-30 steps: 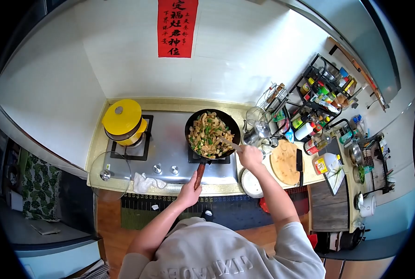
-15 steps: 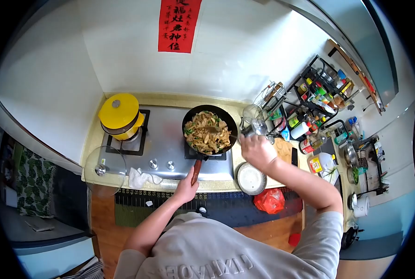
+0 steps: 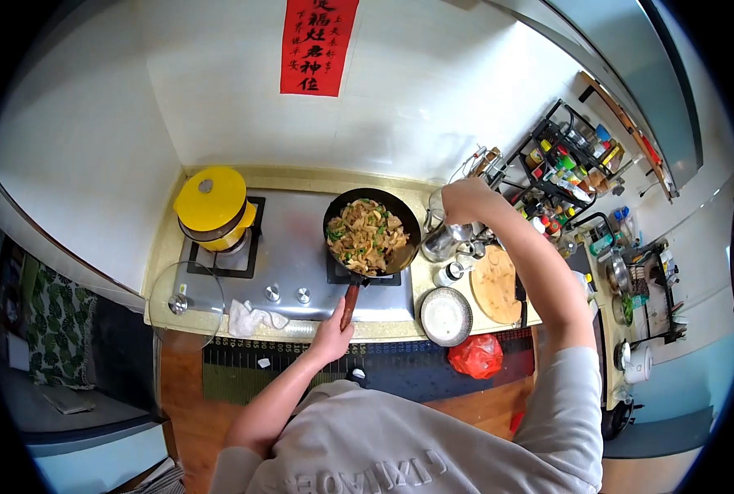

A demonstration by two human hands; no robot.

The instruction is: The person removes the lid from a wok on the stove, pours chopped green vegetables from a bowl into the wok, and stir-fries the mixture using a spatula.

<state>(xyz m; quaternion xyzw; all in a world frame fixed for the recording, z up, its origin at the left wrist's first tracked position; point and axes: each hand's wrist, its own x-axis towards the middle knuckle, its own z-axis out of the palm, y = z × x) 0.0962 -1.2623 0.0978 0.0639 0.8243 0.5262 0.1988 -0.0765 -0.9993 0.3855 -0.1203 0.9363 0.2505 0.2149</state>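
Note:
My left hand (image 3: 332,336) is closed around the brown handle (image 3: 350,305) of a dark frying pan (image 3: 414,221) on the right burner. Inside the pan lie browned slices mixed with bits of green (image 3: 367,237). My right hand (image 3: 466,201) is curled, fingers downward, over the back right of the counter; what it grips is hidden. Just below it is a shiny metal container (image 3: 438,245), with a clear glass vessel (image 3: 433,207) partly visible beside the hand. A small jar (image 3: 447,274) and a speckled plate (image 3: 446,316) stand nearer to me.
A yellow pot (image 3: 210,202) stands on the left burner. A glass lid (image 3: 187,317) and a white cloth (image 3: 256,319) lie at the front left. Right of the plate are a round wooden board (image 3: 492,288) and a rack of bottles (image 3: 568,160). A red bag (image 3: 475,356) is below the counter edge.
My right hand has moved up and back from beside the pan, uncovering the small jar and more of the board. A dark utensil shape over the food is gone. My left hand stays on the handle.

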